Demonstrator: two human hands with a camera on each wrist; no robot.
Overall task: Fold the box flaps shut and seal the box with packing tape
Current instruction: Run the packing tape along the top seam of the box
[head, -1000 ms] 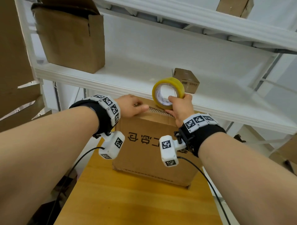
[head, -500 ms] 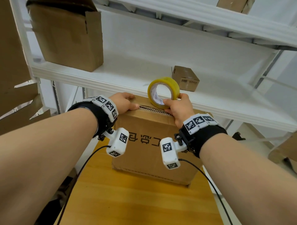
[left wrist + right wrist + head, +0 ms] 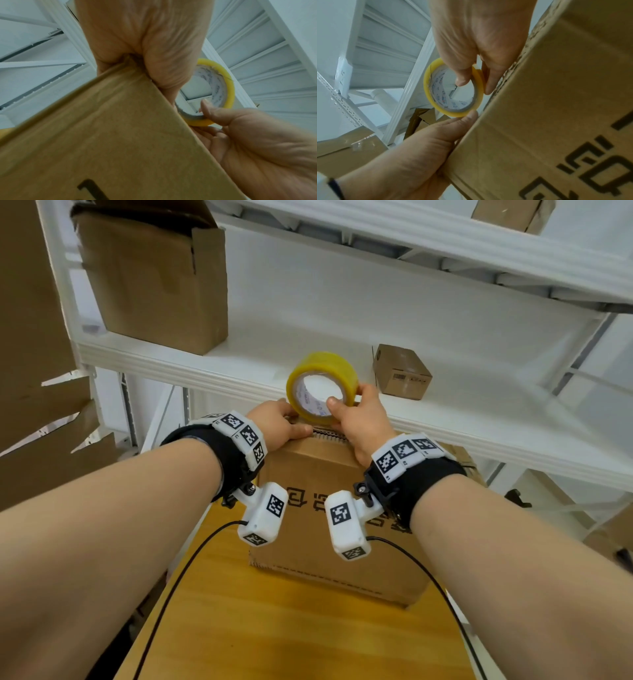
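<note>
A brown cardboard box [image 3: 308,553] with black print stands on the wooden table [image 3: 291,628], its top at the height of my hands. My right hand [image 3: 363,419] pinches a yellow roll of packing tape [image 3: 329,364], thumb inside the core and fingers outside, upright over the box's near top edge. My left hand [image 3: 277,422] lies on the box top just left of the roll, thumb along the front edge. In the right wrist view that thumb touches the bottom of the roll [image 3: 427,86]. The top flaps are hidden behind both hands.
A white metal shelf [image 3: 239,364] runs right behind and above the box. On it stand a large open carton [image 3: 154,285] at the left and a small sealed carton [image 3: 400,371] at the right. Torn cardboard sheets [image 3: 51,440] lean at the far left.
My right hand has carried the tape roll a little to the left, up against my left hand. My left hand has settled flatter on the box top.
</note>
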